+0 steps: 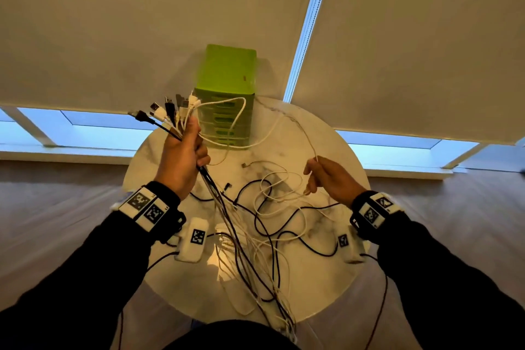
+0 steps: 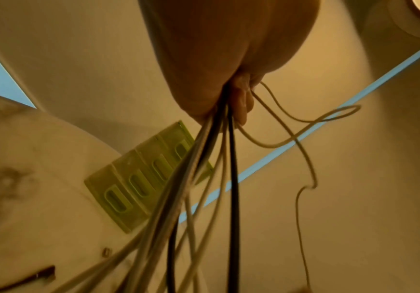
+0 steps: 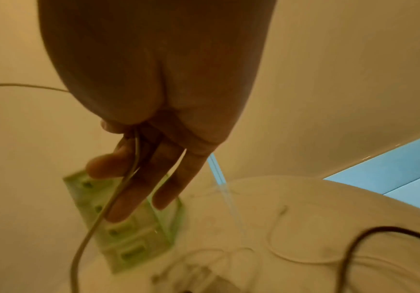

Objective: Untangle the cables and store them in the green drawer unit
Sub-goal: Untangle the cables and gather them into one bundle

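My left hand (image 1: 181,156) is raised above the round table and grips a bundle of black and white cables (image 1: 170,113), their plugs fanning out above the fist. The strands (image 2: 203,168) hang down from the fist toward the table. To the right, my right hand (image 1: 326,176) pinches one thin white cable (image 1: 308,139) between thumb and forefinger; the other fingers (image 3: 168,178) are stretched out. The green drawer unit (image 1: 227,85) stands at the table's far edge, its drawers pushed in. A tangle of cables (image 1: 270,207) lies across the tabletop.
The marble-patterned round table (image 1: 335,278) carries white tagged blocks (image 1: 194,239) near its front edge. Some cables trail off the near rim. Window blinds hang behind the drawer unit, and wooden floor lies on both sides.
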`<state>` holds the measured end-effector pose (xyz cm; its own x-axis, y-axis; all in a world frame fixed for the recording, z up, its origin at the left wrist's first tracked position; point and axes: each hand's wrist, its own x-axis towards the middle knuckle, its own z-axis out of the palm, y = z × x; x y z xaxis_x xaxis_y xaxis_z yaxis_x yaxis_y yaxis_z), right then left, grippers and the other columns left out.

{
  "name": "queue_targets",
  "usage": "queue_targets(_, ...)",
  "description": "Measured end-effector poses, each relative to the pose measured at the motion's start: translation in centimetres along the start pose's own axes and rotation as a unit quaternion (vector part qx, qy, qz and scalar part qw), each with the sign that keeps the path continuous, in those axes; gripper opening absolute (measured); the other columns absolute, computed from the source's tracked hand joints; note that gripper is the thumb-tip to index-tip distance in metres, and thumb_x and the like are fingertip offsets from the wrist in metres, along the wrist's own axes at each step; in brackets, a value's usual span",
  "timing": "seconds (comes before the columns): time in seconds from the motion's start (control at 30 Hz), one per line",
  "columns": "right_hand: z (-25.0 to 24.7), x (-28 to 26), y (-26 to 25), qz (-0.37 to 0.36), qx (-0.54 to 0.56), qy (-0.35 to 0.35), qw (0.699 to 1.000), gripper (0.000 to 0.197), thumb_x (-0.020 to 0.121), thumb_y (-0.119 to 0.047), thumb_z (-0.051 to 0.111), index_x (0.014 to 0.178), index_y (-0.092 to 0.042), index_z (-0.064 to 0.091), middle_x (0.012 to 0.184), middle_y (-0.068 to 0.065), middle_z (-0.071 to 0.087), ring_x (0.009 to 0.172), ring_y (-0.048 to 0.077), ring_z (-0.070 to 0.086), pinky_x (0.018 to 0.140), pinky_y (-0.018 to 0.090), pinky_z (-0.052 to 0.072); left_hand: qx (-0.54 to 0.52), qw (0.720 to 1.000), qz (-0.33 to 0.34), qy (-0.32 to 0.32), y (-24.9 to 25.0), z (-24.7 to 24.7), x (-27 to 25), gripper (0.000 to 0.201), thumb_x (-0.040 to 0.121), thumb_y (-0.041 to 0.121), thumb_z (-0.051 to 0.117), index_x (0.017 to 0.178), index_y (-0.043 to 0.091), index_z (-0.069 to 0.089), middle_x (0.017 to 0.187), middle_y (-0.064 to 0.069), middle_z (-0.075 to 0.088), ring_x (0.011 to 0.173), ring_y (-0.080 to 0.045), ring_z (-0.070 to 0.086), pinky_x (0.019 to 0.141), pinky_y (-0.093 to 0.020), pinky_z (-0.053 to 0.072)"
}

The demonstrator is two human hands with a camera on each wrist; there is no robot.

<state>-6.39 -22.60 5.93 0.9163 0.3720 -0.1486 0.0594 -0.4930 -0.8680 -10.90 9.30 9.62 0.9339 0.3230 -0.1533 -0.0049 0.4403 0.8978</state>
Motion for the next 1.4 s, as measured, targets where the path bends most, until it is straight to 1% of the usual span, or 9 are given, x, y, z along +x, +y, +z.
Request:
queue_targets(0.2, -0.9, -2.5, -3.8, 0.021, -0.088, -0.028, 0.996, 0.04, 0.107, -0.045, 0.031, 0.097, -0.016, 0.058, 0.05, 0.008, 0.056, 0.05, 0.02, 0.063, 0.064, 0.028, 0.053, -0.055, 0.994, -0.07, -0.07, -2.3, 5.3, -2.6, 0.029, 0.105, 0.033, 0.05, 0.077, 0.024, 0.046, 0.055, 0.009, 0.023, 0.046, -0.005, 0.02, 0.042, -0.019, 0.018)
queue_targets(0.47, -3.5, -14.2, 6.5, 0.312, -0.046, -0.038, 0.948, 0.03, 0.106, -0.025, 0.045, 0.128, -0.008, 0.057, 0.092, 0.017, 0.073, 0.078, 0.016, 0.068, 0.066, 0.012, 0.051, -0.069, 0.956, -0.178, -0.223, -6.4, 15.3, -7.3, 0.029, 0.103, 0.037, 0.051, 0.08, 0.02, 0.05, 0.053, 0.011, 0.024, 0.044, -0.004, 0.019, 0.042, -0.02, 0.015)
queue_targets(0.57, -3.9, -19.8, 10.3, 0.371, -0.089, 0.004, 0.924, 0.073, 0.094, -0.027, 0.067, 0.154, -0.015, 0.028, 0.134, 0.016, 0.061, 0.12, 0.027, 0.06, 0.097, 0.03, 0.051, -0.019, 0.943, -0.189, -0.272, -8.5, 18.9, -9.5, 0.024, 0.102, 0.035, 0.054, 0.084, 0.019, 0.055, 0.056, 0.009, 0.023, 0.049, -0.007, 0.019, 0.044, -0.021, 0.016)
queue_targets(0.7, -5.1, -23.8, 10.2, 0.214, -0.036, 0.193, 0.957, 0.139, 0.056, -0.039, 0.096, 0.157, -0.04, 0.0, 0.164, -0.004, 0.011, 0.145, 0.016, 0.025, 0.115, 0.042, 0.033, 0.042, 0.921, -0.207, -0.328, -12.4, 23.7, -12.5, 0.024, 0.099, 0.035, 0.06, 0.101, 0.012, 0.055, 0.059, 0.007, 0.022, 0.054, -0.012, 0.016, 0.044, -0.023, 0.019)
queue_targets(0.93, -7.4, -26.1, 8.0, 0.141, -0.033, 0.228, 0.963, 0.032, 0.098, -0.045, 0.054, 0.116, -0.019, 0.055, 0.11, 0.0, 0.067, 0.098, 0.011, 0.066, 0.088, 0.031, 0.052, 0.129, 0.901, -0.21, -0.356, -17.9, 31.7, -16.3, 0.015, 0.096, 0.033, 0.068, 0.091, 0.02, 0.062, 0.057, 0.001, 0.03, 0.046, -0.009, 0.029, 0.044, -0.023, 0.029)
queue_targets(1.03, -8.7, -27.7, 10.5, 0.174, -0.055, 0.298, 0.937, 0.029, 0.104, -0.039, 0.043, 0.099, -0.011, 0.049, 0.08, 0.007, 0.055, 0.067, 0.018, 0.052, 0.066, 0.032, 0.045, 0.148, 0.902, -0.204, -0.351, -19.0, 33.5, -15.9, 0.017, 0.096, 0.034, 0.066, 0.096, 0.018, 0.061, 0.056, 0.002, 0.029, 0.045, -0.01, 0.028, 0.044, -0.023, 0.028)
queue_targets(1.13, -10.0, -28.5, 13.4, 0.18, -0.088, 0.335, 0.921, 0.021, 0.103, -0.035, 0.05, 0.117, -0.021, 0.053, 0.088, 0.004, 0.056, 0.074, 0.014, 0.051, 0.072, 0.033, 0.043, 0.155, 0.895, -0.231, -0.348, -19.7, 34.3, -15.2, 0.015, 0.096, 0.033, 0.067, 0.093, 0.02, 0.062, 0.053, 0.008, 0.034, 0.044, -0.006, 0.032, 0.045, -0.023, 0.029)
queue_targets(1.27, -10.5, -26.0, 14.9, 0.157, -0.097, 0.257, 0.949, 0.054, 0.099, -0.057, 0.044, 0.149, -0.04, 0.034, 0.151, -0.007, 0.045, 0.135, 0.016, 0.044, 0.112, 0.041, 0.034, 0.169, 0.869, -0.261, -0.385, -20.3, 34.6, -15.8, 0.023, 0.096, 0.037, 0.066, 0.105, 0.016, 0.066, 0.052, 0.013, 0.044, 0.048, -0.005, 0.039, 0.046, -0.023, 0.032)
queue_targets(1.4, -10.6, -23.7, 13.1, 0.128, -0.041, 0.191, 0.972, 0.019, 0.106, -0.032, 0.044, 0.114, -0.026, 0.06, 0.107, -0.003, 0.069, 0.1, 0.01, 0.062, 0.09, 0.027, 0.045, 0.18, 0.864, -0.251, -0.398, -20.9, 35.2, -15.6, 0.02, 0.096, 0.034, 0.067, 0.1, 0.015, 0.068, 0.054, 0.01, 0.04, 0.048, -0.006, 0.039, 0.044, -0.023, 0.035)
